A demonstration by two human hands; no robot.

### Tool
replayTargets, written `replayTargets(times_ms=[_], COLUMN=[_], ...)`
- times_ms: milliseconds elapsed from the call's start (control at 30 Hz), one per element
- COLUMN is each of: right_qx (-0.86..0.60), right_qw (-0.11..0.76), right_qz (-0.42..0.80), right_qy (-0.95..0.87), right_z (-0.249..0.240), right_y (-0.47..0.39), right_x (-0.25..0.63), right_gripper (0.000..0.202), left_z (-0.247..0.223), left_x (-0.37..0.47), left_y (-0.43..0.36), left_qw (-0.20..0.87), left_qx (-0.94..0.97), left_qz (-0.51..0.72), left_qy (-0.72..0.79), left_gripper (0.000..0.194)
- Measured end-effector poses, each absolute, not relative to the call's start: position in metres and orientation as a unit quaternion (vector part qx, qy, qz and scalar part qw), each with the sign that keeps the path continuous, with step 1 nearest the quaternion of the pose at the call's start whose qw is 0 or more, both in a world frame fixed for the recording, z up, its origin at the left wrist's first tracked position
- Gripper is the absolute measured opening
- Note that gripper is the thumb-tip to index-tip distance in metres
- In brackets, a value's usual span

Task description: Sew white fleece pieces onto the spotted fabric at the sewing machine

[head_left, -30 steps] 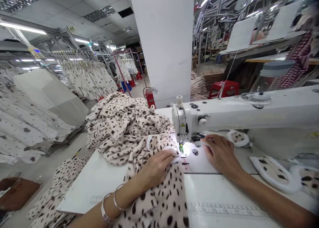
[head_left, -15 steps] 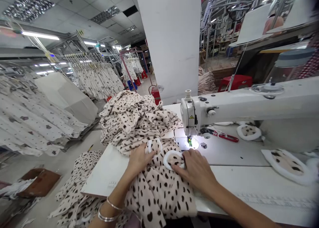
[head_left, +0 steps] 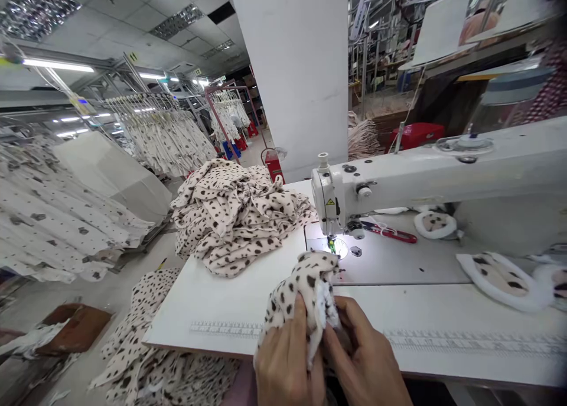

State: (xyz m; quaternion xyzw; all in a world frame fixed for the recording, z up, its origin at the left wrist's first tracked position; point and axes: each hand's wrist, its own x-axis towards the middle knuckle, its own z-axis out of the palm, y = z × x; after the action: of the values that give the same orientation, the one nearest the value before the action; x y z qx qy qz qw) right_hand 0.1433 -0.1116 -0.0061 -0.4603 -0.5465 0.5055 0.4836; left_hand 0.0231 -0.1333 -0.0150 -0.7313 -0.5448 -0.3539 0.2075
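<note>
A spotted cream fabric piece [head_left: 295, 282] is bunched up at the front edge of the table, its fluffy white inner side showing. My left hand [head_left: 287, 359] is closed round its left part. On the right, my right hand [head_left: 365, 359] pinches the open edge between thumb and fingers. Just beyond the cloth stands the white sewing machine [head_left: 398, 184], its lit needle area [head_left: 334, 246] close to the fabric's top end. No fabric shows clearly under the presser foot.
A heap of spotted fabric [head_left: 239, 211] lies at the table's back left. Red snips [head_left: 396, 234] and white-rimmed oval pieces [head_left: 505, 279] rest on the right. More spotted cloth [head_left: 150, 311] hangs low on the left. A white pillar [head_left: 292, 75] stands behind.
The spotted cloth that lay flat is now lifted and gathered in both hands, nearer the front edge. The white-rimmed ovals between my hands no longer show. The view has shifted slightly.
</note>
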Motion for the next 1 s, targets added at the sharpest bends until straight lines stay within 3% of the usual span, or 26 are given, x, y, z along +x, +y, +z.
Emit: replayTargets(times_ms=[167,267,333,367,500,567,733,867,1000], right_qx=[-0.437,-0.436,-0.402,-0.379,-0.300,-0.285,-0.293,-0.280,-0.255], right_qw=[0.490,0.461,0.417,0.392,0.355,0.366,0.385,0.434,0.471], right_qz=[0.574,0.562,0.526,0.498,0.392,0.357,0.331,0.310,0.305], right_qy=[-0.489,-0.531,-0.623,-0.674,-0.794,-0.811,-0.811,-0.798,-0.787], right_z=[0.002,0.000,-0.001,0.001,0.012,0.016,0.014,0.007,-0.004], right_y=[-0.120,-0.113,-0.109,-0.107,-0.106,-0.107,-0.115,-0.126,-0.141], right_x=[0.147,0.157,0.167,0.172,0.178,0.171,0.150,0.133,0.109], right_gripper=[0.044,0.033,0.018,0.013,0.033,0.036,0.039,0.041,0.022], left_z=[-0.026,-0.006,0.014,0.023,0.037,0.035,0.034,0.035,0.030], left_x=[0.028,0.002,-0.025,-0.039,-0.069,-0.068,-0.056,-0.056,-0.063], left_y=[-0.151,-0.152,-0.147,-0.143,-0.138,-0.142,-0.160,-0.171,-0.180], left_qw=[0.113,-0.075,-0.180,-0.211,-0.529,-0.590,-0.486,-0.288,-0.281], left_qx=[-0.743,-0.757,-0.665,-0.602,-0.524,-0.500,-0.517,-0.563,-0.494], left_qz=[-0.381,-0.408,-0.466,-0.497,-0.463,-0.462,-0.525,-0.536,-0.617], left_qy=[-0.539,-0.505,-0.555,-0.588,-0.481,-0.434,-0.469,-0.559,-0.544], left_gripper=[0.066,0.051,0.031,0.032,0.092,0.091,0.068,0.021,0.014])
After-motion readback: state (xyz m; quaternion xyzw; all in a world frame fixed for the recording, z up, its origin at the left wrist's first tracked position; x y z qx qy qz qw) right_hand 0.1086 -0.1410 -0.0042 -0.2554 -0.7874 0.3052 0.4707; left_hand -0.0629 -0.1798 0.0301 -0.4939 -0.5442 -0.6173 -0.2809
